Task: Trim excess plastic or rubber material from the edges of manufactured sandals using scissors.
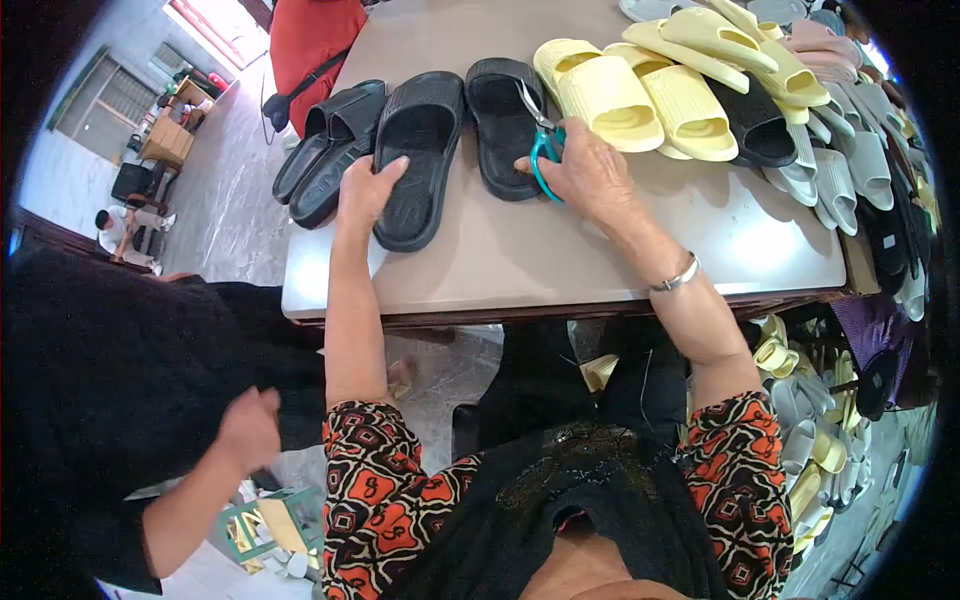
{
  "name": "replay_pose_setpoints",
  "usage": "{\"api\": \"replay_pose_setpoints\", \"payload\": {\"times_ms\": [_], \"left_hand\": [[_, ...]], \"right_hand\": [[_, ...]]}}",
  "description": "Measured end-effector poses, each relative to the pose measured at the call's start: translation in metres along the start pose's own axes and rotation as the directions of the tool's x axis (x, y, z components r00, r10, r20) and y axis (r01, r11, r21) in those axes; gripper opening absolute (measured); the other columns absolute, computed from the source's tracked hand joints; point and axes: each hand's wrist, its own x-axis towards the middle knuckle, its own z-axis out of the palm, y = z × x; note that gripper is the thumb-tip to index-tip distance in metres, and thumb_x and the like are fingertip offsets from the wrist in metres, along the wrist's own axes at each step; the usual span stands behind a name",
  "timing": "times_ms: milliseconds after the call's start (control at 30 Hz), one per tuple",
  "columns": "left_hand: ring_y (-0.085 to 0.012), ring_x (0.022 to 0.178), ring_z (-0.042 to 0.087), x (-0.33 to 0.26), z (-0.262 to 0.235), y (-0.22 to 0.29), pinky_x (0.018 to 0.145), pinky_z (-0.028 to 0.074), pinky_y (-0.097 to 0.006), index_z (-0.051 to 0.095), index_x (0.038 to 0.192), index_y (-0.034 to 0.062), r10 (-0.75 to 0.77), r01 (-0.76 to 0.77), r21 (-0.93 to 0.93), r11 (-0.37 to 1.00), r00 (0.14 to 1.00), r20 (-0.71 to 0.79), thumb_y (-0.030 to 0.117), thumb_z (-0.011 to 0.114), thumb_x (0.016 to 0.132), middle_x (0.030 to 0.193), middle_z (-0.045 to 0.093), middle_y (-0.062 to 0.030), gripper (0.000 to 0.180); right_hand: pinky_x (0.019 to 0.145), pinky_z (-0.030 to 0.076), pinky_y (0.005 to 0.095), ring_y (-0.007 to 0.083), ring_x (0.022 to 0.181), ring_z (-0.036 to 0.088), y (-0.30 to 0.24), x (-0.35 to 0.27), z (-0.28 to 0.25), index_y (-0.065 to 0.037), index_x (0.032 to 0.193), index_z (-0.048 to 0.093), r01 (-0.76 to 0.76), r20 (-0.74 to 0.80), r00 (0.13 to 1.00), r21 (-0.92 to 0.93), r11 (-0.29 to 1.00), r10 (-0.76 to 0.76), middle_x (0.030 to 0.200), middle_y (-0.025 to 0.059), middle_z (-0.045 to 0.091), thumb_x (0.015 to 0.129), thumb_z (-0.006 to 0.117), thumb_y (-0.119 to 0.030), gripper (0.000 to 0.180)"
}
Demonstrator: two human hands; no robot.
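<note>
My left hand (368, 190) grips the left edge of a black slide sandal (415, 165), thumb over the rim of its footbed and the other fingers hidden at its outer side. In my right hand (590, 170) is a pair of scissors (545, 155) with teal handles, its blades pointing up and left over a second black slide sandal (505, 110). The right thumb lies close to that sandal's inner edge; whether it touches is hard to tell. Left of my left hand, another pair of black slides (340, 150) rests at the table's edge.
Yellow slides (600, 95) are stacked right of my right hand on the pale table (480, 270), with grey slides (835, 190) beyond. More slides (800, 470) pile up below at right. Another person's hand (250, 425) is at lower left, near a green crate (270, 530).
</note>
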Motion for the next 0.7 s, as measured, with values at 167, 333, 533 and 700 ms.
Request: {"api": "replay_pose_setpoints", "payload": {"times_ms": [167, 333, 533, 700], "left_hand": [[-0.0113, 0.082, 0.057, -0.029, 0.005, -0.011, 0.073, 0.046, -0.024, 0.057, 0.112, -0.0042, 0.012, -0.05, -0.616, 0.786, 0.998, -0.065, 0.016, 0.064, 0.084, 0.094, 0.063, -0.0045, 0.035], [-0.011, 0.086, 0.057, -0.076, 0.001, -0.021, 0.077, 0.046, -0.025, 0.057, 0.112, -0.0026, 0.098, -0.156, -0.82, 0.551, 0.988, -0.121, 0.013, 0.064, 0.085, 0.101, 0.062, -0.0048, 0.033], [-0.0105, 0.093, 0.056, -0.12, -0.01, -0.011, 0.085, 0.043, -0.025, 0.056, 0.115, -0.0013, 0.248, -0.189, -0.841, 0.506, 0.966, -0.068, 0.011, 0.066, 0.084, 0.105, 0.062, -0.0045, 0.034], [-0.0107, 0.095, 0.056, -0.133, -0.01, -0.014, 0.087, 0.042, -0.025, 0.056, 0.117, -0.0021, 0.315, -0.193, -0.832, 0.52, 0.949, -0.024, 0.008, 0.066, 0.084, 0.106, 0.062, -0.0041, 0.036]], "right_hand": [[0.08, 0.047, 0.0435, 0.0354, 0.092, 0.061, 0.006, 0.005, 0.009, -0.001, 0.113, 0.052, -0.036, 0.041, 0.999, 0.111, 0.993, 0.032, 0.09, 0.021, 0.064, 0.072, 0.072, -0.028, 0.053], [0.08, 0.047, 0.0417, 0.0344, 0.091, 0.061, 0.014, -0.012, -0.002, -0.002, 0.111, 0.053, -0.076, 0.053, 0.996, 0.168, 0.983, 0.068, 0.091, 0.0211, 0.063, 0.073, 0.067, -0.017, 0.043], [0.076, 0.047, 0.0352, 0.0287, 0.085, 0.063, 0.049, -0.072, -0.057, -0.002, 0.111, 0.054, -0.138, 0.115, 0.987, 0.218, 0.966, 0.115, 0.09, 0.0195, 0.064, 0.071, 0.067, -0.008, 0.043], [0.073, 0.048, 0.0328, 0.0204, 0.083, 0.063, 0.071, -0.111, -0.092, -0.001, 0.115, 0.052, -0.15, 0.053, 0.988, 0.211, 0.966, 0.142, 0.087, 0.0145, 0.065, 0.07, 0.069, -0.004, 0.048]]}}
